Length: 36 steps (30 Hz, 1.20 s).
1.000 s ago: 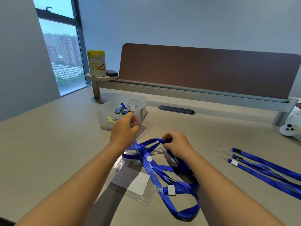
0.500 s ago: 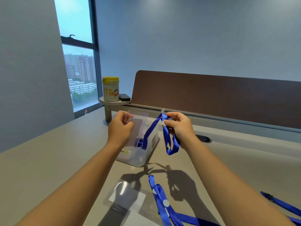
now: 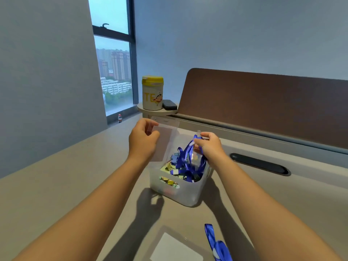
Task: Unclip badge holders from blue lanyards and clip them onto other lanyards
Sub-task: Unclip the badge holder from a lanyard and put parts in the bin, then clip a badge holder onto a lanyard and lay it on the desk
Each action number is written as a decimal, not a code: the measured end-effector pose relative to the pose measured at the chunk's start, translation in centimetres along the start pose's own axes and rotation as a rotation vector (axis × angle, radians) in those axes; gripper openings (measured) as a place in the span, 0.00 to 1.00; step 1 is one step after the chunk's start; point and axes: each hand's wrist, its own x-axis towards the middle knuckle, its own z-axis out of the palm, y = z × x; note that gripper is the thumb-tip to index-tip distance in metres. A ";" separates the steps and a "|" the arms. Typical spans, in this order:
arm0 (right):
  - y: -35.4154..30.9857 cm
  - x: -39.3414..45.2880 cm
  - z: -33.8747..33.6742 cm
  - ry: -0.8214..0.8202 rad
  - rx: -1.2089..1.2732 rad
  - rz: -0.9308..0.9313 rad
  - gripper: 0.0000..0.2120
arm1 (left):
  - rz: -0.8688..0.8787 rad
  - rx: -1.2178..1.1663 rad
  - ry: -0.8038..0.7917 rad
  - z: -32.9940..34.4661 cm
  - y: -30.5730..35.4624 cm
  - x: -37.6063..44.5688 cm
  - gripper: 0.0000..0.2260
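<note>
Over a bin [image 3: 190, 194] on the table [image 3: 56, 185], the left hand [image 3: 143, 142] is gripping a clear holder [image 3: 165, 140] — the right [image 3: 210, 147] is pinching a blue lanyard [image 3: 185, 157].

Pale grey-blue walls [image 3: 226, 34] fill the upper frame. At upper left, a dark-framed window [image 3: 113, 72] shows hazy daylight and tower blocks. A brown divider panel [image 3: 263, 102] stands along the beige worktop [image 3: 56, 185] at right.

Clear badge holder [image 3: 164, 140] upright over the bin; blue lanyard [image 3: 190, 159] dangling beside it.
</note>
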 end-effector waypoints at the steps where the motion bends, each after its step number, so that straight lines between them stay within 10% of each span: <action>1: 0.2 0.0 0.3 -0.038 -0.031 0.002 0.21 | 0.006 -0.001 -0.010 0.1 -0.1 0.0 0.04; 18: 4.8 -16.5 -15.4 0.198 -0.267 -0.190 0.11 | 0.324 -0.083 -0.344 6.8 4.4 -15.0 0.05; 36: 14.4 -25.4 -29.1 0.296 -0.847 0.169 0.14 | 0.467 -0.034 -0.537 16.8 8.2 -25.1 0.07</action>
